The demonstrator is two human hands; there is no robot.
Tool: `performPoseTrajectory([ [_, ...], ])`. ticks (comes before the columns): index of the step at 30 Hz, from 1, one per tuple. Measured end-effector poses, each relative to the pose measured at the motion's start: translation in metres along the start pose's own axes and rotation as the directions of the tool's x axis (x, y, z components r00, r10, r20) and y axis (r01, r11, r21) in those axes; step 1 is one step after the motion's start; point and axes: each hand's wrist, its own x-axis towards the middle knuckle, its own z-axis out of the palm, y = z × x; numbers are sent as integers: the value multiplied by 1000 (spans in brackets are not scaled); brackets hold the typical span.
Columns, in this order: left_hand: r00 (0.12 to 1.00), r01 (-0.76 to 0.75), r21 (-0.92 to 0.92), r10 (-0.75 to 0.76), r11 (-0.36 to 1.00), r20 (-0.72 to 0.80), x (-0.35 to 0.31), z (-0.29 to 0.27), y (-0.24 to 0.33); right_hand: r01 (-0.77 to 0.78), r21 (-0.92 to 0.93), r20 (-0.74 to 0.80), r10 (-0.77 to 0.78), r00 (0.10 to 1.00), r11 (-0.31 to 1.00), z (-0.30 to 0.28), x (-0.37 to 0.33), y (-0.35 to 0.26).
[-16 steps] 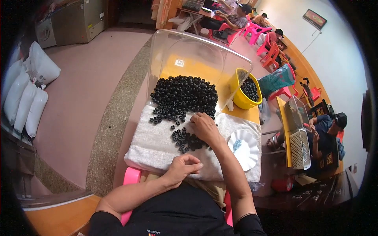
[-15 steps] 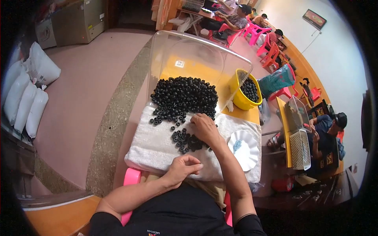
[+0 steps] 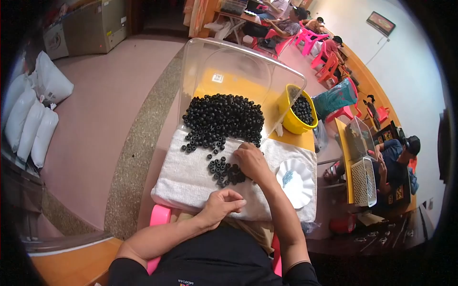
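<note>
2 hands [image 3: 251, 161] [image 3: 222, 204], 1 towel [image 3: 191, 178], 2 black bead [image 3: 224, 171] heaps.

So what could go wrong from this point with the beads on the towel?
The small round black beads lie loose on the white towel; the right hand sweeping them could send a few rolling off its edge. The big heap spills from the tilted clear plastic bin, so more may slide down. The white scalloped dish sits by the right forearm and could get nudged.

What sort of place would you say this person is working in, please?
Probably a small bead-sorting workshop: a heap of black beads lies on a white towel, a yellow bucket holds more, and a co-worker sits at another table nearby.
</note>
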Motion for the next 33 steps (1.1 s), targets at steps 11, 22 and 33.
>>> performPoseTrajectory([
  [11, 1000, 18, -5, -18, 1000, -5, -1, 0, -1, -51, 34, 34, 50, 998, 998, -7, -3, -3],
  [22, 1000, 20, -4, -20, 1000, -17, -3, 1, 0, -26, 76, -33, 29, 999, 997, 2, -3, 3],
  [33, 1000, 24, -21, -24, 999, -12, -1, -1, 0, -50, 106, -59, 57, 997, 993, -4, -9, 0],
])
